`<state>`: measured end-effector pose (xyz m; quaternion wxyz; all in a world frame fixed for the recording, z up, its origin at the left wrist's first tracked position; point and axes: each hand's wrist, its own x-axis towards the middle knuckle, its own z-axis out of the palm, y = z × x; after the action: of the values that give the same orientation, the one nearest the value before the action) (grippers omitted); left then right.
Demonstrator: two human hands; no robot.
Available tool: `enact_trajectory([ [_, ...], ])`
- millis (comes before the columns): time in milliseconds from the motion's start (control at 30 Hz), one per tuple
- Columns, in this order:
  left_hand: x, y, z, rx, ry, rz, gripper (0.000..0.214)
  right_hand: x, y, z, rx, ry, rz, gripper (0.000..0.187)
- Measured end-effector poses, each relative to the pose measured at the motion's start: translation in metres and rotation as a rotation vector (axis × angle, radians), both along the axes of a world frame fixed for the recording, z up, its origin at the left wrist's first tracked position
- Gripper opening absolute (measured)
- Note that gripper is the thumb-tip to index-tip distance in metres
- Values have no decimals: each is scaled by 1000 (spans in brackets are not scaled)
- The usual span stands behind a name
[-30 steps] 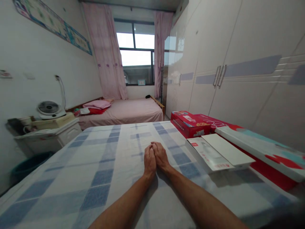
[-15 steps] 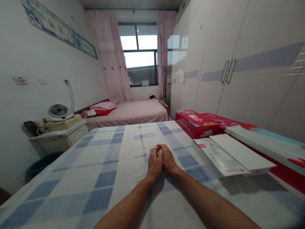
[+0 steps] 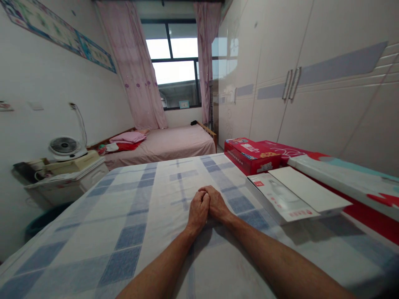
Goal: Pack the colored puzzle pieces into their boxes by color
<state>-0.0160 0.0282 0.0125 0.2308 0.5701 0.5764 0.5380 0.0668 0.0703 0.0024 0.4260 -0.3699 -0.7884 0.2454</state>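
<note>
My left hand (image 3: 198, 210) and my right hand (image 3: 217, 205) are clasped together on the blue-and-white checked cloth (image 3: 174, 195). The fingers of both are closed, with the right hand's fingertips reaching over the left hand's. No object shows in either hand; the palms are hidden. To the right of my hands, apart from them, lies a shallow white box (image 3: 282, 199) with a printed panel and a plain white panel on top.
A red printed box (image 3: 251, 155) and a long white, red and teal package (image 3: 346, 178) lie on the right side of the cloth. Beyond are a bed (image 3: 174, 141), a fan (image 3: 65, 147) on a small cabinet, and a tall wardrobe (image 3: 330, 108).
The view has shifted so that the room and cloth appear slightly further left and higher. My hands stay clasped on the cloth.
</note>
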Motion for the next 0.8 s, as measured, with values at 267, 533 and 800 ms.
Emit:
enact_trajectory([
  [267,-1,0,-1,-1,6,-24,27,1,-3,6,-14,-39,-13,19],
  [533,-1,0,-1,11,2,-23,27,1,-3,5,-15,-15,-6,21],
  [800,-1,-1,-1,21,-6,-27,25,1,-3,6,-24,-39,-15,19],
])
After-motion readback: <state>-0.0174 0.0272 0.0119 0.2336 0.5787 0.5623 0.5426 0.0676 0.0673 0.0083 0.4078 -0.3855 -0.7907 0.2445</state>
